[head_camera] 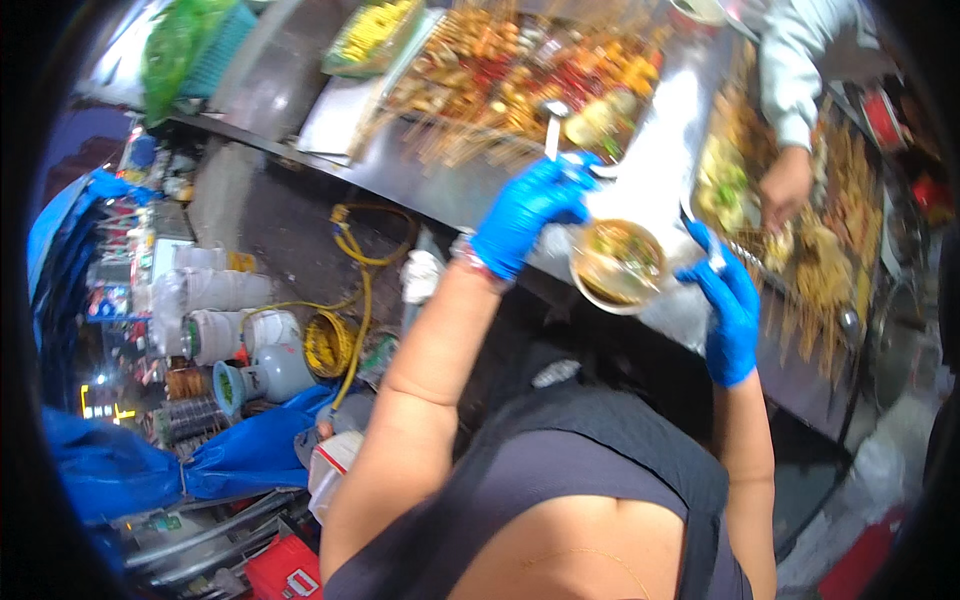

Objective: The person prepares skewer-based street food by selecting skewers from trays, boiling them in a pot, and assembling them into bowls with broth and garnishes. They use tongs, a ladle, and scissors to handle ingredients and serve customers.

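A round takeaway bowl (pixel 619 266) of brown broth with green bits is between my two hands, at the front edge of the metal counter. Thin translucent plastic (pixel 679 322), apparently a bag, shows around it. My left hand (pixel 536 210), in a blue glove, is curled on a white strip of this plastic at the bowl's upper left. On the right, my gloved right hand (pixel 724 300) pinches another white strip, its fingers beside the rim. A spoon (pixel 555 112) lies just beyond my left fingers; whether they touch its handle is blurred.
Trays of skewered food (pixel 517 75) and more skewers (pixel 817 262) flank the metal strip (pixel 667 135). Another person's hand (pixel 787 184) reaches into the right tray. Below left are a yellow hose (pixel 365 300), a gas cylinder (pixel 281 375) and white buckets (pixel 225 292).
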Motion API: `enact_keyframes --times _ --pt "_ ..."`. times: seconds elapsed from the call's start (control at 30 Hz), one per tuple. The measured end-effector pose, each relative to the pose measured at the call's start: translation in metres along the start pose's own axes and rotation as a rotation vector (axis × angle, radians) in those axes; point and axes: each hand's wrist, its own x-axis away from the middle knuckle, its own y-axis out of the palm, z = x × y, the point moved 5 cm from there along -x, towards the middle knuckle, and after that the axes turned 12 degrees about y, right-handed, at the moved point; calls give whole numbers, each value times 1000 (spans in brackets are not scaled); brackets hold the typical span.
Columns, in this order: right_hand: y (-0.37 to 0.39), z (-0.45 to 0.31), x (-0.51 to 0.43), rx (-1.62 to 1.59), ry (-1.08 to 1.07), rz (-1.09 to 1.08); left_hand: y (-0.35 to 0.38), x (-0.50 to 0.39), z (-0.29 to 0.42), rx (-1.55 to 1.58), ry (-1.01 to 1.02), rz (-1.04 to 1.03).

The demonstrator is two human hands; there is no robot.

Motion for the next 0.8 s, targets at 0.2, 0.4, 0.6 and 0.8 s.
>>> enact_keyframes --times 0.2,0.4,0.6,0.8 --pt "-1 1 10 166 99 176 -113 -49 54 -612 271 -13" --pt "-83 59 46 83 5 737 -464 -149 119 -1074 496 710" --pt "-34 57 137 678 481 1321 -570 -271 126 -1799 53 597" --pt "-89 94 180 776 352 1425 -609 -320 106 -2019 -410 516"
